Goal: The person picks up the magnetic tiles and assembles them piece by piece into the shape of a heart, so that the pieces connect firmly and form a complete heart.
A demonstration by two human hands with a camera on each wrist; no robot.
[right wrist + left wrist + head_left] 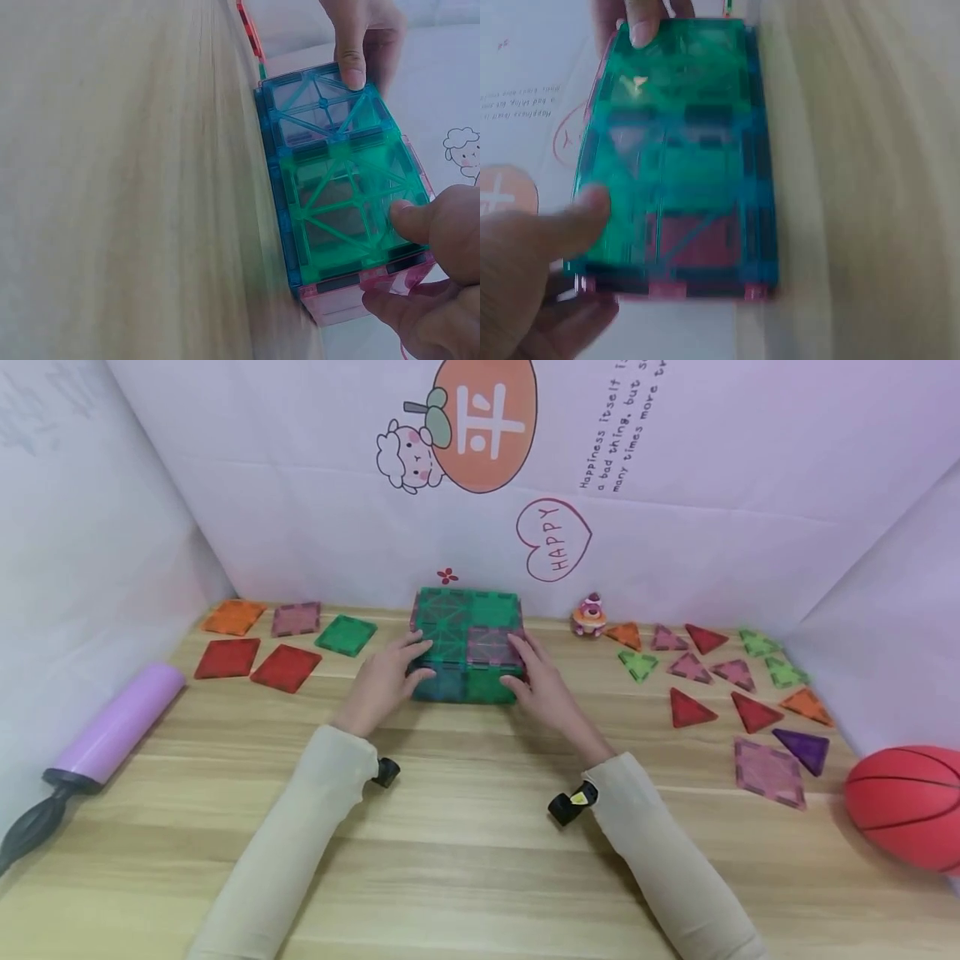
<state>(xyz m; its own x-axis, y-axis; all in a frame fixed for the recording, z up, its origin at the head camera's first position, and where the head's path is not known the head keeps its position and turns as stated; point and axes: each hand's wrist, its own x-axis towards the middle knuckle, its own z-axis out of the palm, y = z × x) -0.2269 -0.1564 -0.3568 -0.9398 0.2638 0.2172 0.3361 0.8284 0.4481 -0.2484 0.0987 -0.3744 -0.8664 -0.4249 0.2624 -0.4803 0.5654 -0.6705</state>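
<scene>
A box of translucent magnetic tiles (467, 643), mostly green with blue and pink ones, stands at the back middle of the table. My left hand (378, 681) grips its left end and my right hand (546, 687) its right end, thumbs on the front face. In the left wrist view the left hand (525, 262) holds the near end of the box (682, 165), its thumb on the front. The right wrist view shows the right hand (442, 262) round the pink end of the box (345, 195), with the left hand (360, 37) at the far end.
Left of the box lie square tiles, including a red one (286, 668), and a purple pump (120, 727). Rightward are a small figurine (589, 617), several triangular tiles (691, 708), a pink square tile (768, 772) and a red ball (907, 806). A white cloth wall (315, 527) stands behind.
</scene>
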